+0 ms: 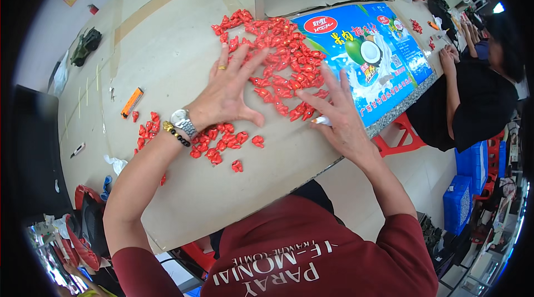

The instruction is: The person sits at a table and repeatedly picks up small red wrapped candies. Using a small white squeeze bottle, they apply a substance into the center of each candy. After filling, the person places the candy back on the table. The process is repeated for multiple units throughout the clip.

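Observation:
Many small glossy red figurines [295, 66] lie in a loose pile across the far middle of the table. My left hand [236, 82] is spread over the pile's left side, fingers apart, holding nothing. At the pile's right side is my right hand [342, 119], its fingers stretched toward the figurines. It keeps a slim white pen-like tool [321, 121] in its grasp, with an orange-brown tip showing; most of the tool is hidden. A smaller group of red figurines [222, 141] lies near my left wrist, partly covered by my forearm.
On the table [267, 185] are an orange box cutter [132, 102], a white pen [78, 150] and crumpled tissue [115, 163]. A blue printed cardboard sheet [367, 57] lies to the right. Another person [467, 96] sits beyond it, near a red stool [397, 135] and blue crates [459, 202].

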The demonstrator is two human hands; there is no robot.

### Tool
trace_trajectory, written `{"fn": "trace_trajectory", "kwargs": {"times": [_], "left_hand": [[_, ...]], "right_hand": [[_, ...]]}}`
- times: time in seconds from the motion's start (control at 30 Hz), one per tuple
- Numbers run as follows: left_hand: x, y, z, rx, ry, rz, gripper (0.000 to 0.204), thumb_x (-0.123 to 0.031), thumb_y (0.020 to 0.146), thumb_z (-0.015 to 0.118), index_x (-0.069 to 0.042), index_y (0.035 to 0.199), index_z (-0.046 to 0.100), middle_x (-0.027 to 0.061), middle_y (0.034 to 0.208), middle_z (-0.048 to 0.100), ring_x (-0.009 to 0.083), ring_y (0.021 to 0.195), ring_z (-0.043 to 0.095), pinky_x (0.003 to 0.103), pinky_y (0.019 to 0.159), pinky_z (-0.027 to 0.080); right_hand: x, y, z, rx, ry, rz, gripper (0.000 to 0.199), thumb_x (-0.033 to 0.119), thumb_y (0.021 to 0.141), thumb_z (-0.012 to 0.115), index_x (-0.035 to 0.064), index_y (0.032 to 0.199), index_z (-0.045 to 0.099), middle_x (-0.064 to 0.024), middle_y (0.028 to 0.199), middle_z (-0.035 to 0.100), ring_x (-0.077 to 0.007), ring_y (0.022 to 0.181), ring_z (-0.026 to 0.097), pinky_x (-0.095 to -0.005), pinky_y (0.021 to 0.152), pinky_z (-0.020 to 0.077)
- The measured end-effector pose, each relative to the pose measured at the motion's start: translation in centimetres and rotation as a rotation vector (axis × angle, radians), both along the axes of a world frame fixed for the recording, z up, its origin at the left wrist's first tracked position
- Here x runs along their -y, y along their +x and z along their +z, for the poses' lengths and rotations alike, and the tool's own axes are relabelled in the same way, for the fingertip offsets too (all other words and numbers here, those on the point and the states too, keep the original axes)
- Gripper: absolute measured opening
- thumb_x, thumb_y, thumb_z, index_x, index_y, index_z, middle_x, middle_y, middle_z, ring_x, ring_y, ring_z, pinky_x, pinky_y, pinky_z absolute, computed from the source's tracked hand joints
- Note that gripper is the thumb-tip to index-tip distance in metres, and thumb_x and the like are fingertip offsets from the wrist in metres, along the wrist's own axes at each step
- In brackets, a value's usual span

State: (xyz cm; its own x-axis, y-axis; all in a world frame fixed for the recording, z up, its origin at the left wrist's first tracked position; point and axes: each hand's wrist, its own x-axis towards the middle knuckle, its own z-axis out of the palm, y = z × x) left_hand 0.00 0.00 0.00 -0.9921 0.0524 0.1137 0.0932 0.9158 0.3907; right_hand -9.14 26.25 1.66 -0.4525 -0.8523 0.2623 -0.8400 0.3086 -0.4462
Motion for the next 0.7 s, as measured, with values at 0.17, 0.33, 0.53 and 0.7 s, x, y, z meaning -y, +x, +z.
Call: {"fn": "trace_trajectory", "kwargs": {"times": [0.17,0.33,0.53,0.7], "left_hand": [[-1.7,-1.2,0.1,-0.042,-0.023,0.016,0.134,-0.07,0.04,0.079,-0.027,0.149,0.013,0.0268,0.15,0.014,0.0607,0.132,0.0,0.067,0.104,0.015],[-2.2,-1.7,-0.2,-0.037,-0.021,0.08,0.136,-0.066,0.042,0.081,-0.017,0.149,0.012,0.0288,0.148,0.015,0.0593,0.133,0.0,0.066,0.104,0.015],[-0.2,-3.1,-1.1,-0.121,0.005,0.175,0.132,-0.062,0.046,0.082,-0.01,0.148,0.016,0.0293,0.148,0.015,0.0525,0.137,0.004,0.061,0.108,0.016],[0.1,-3.1,-1.1,-0.1,0.036,0.159,0.13,-0.06,0.047,0.083,-0.011,0.148,0.016,0.0297,0.148,0.015,0.0501,0.138,0.005,0.059,0.109,0.016]], "right_hand": [[3.0,-0.7,-0.9,-0.062,-0.077,0.014,0.059,0.002,0.071,0.071,0.0181,0.126,0.057,-0.0186,0.148,0.026,-0.0401,0.138,0.022,-0.0514,0.113,0.018],[5.2,-1.8,-2.0,0.024,-0.13,-0.029,0.057,0.001,0.072,0.07,0.0168,0.125,0.058,-0.0192,0.145,0.033,-0.0415,0.137,0.022,-0.0507,0.113,0.019],[7.2,-2.6,-2.7,0.056,-0.165,-0.089,0.052,0.005,0.075,0.069,0.016,0.125,0.058,-0.0177,0.143,0.038,-0.039,0.139,0.021,-0.0494,0.112,0.0211],[7.1,-3.3,-2.3,0.059,-0.22,-0.101,0.045,0.007,0.076,0.069,0.0145,0.12,0.061,-0.0153,0.138,0.044,-0.037,0.136,0.027,-0.0459,0.11,0.0265]]}}
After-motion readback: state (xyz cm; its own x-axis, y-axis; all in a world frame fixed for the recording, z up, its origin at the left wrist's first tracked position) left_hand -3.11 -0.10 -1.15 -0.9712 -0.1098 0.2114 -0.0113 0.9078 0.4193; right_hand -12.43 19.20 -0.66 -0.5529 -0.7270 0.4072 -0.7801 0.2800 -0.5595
